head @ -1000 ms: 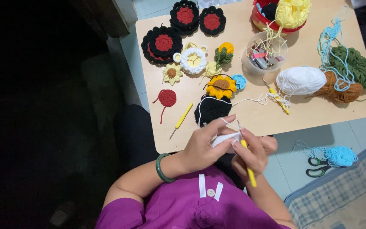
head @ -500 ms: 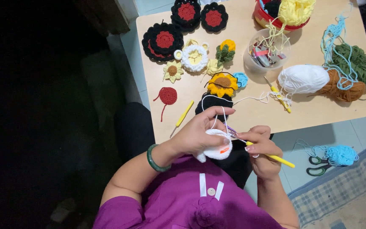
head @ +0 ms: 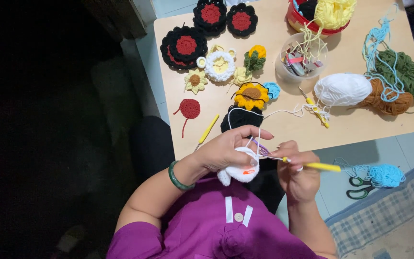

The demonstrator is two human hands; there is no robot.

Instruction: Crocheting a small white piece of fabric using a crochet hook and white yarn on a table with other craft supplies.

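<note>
So your left hand (head: 226, 148) is curled around that little white crochet piece (head: 240, 169), pinching it between thumb and fingers right in front of your chest, just off the near edge of the wooden table (head: 360, 129). Your right hand (head: 299, 173) is closed on the yellow-handled crochet hook (head: 312, 166), and the hook now lies nearly flat, tip pointing left into the work. A second ago that same hook was angled down toward your lap, and half a second ago it had already swung out sideways, so it looks like you've finished a pull-through and you're lined up for another stitch. The piece has also turned a bit in your grip, with an orange patch showing on its lower side.

The white strand runs from your fingers up across the table to the white yarn ball (head: 343, 88), which sits touching the brown yarn (head: 384, 100). Nothing else on the table has budged: the crochet sunflower (head: 251, 96), the black piece (head: 239, 117) and the spare yellow hook (head: 208, 129) sit where they were. On the floor by your right hand, the scissors (head: 360, 187) lie by a tangle of blue yarn (head: 384, 175).
</note>
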